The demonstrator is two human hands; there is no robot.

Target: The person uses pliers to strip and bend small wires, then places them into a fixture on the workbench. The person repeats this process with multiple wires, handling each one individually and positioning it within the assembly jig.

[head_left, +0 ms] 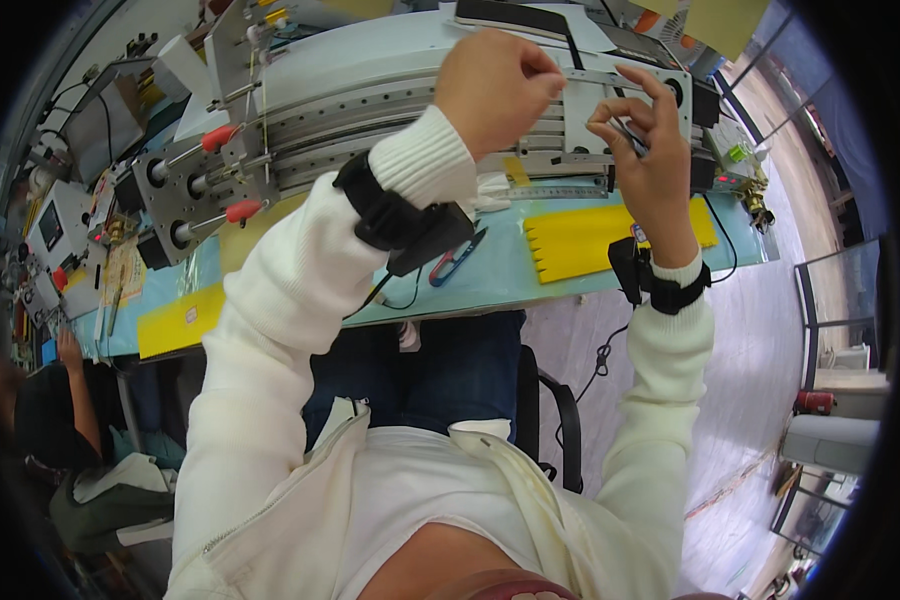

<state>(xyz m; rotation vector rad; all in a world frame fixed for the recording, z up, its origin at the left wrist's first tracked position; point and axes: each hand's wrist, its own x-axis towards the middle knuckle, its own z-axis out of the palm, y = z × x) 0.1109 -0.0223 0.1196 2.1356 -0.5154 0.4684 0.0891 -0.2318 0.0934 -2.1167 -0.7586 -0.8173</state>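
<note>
My left hand is over the long metal rail frame, its fingers closed in a pinch beside a narrow light bar near the frame's right end. What it pinches, if anything, is hidden. To its right, my right hand is raised over the frame's end, thumb and fingers curled around a thin, dark, metallic piece too small to name. Between the hands lies a pale plate mounted across the rails. Black straps with small boxes sit on both wrists.
A steel ruler, yellow sheets and a red-and-blue hand tool lie on the blue-covered table. Red-handled clamps stand at the frame's left end. Another person's hand rests at the far-left table edge.
</note>
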